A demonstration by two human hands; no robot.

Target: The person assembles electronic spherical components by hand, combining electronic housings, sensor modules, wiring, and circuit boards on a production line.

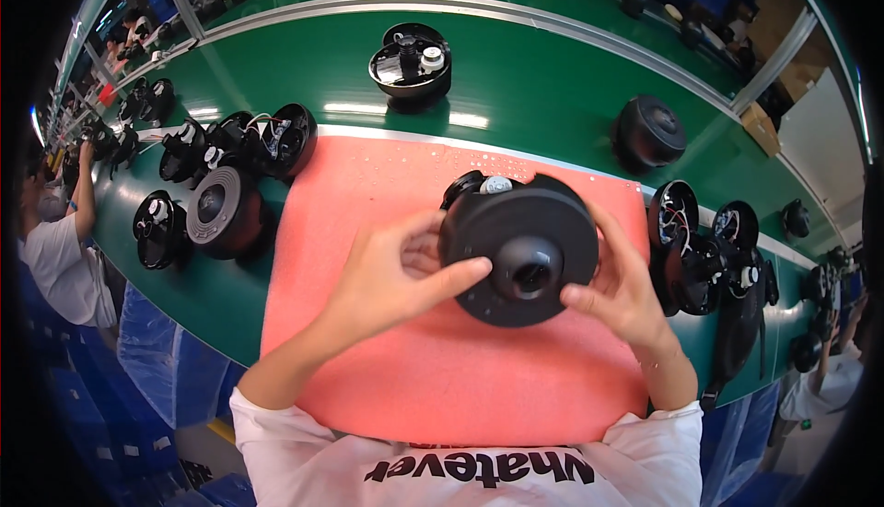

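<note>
Between my two hands is a black round housing, tilted so its broad face with a glossy dome in the middle shows. My left hand grips it from the left, thumb lying on the face near the dome. My right hand curls round the right side, its thumb at the lower edge of the face. Behind the housing a black part with a silver-white round piece partly shows; whether it is joined to the housing I cannot tell. Below lies a pink foam mat.
Opened black shells with wires and a ringed round housing stand left of the mat. More opened shells crowd the right. On the green belt sit an opened unit and a closed black unit. Other people work at both sides.
</note>
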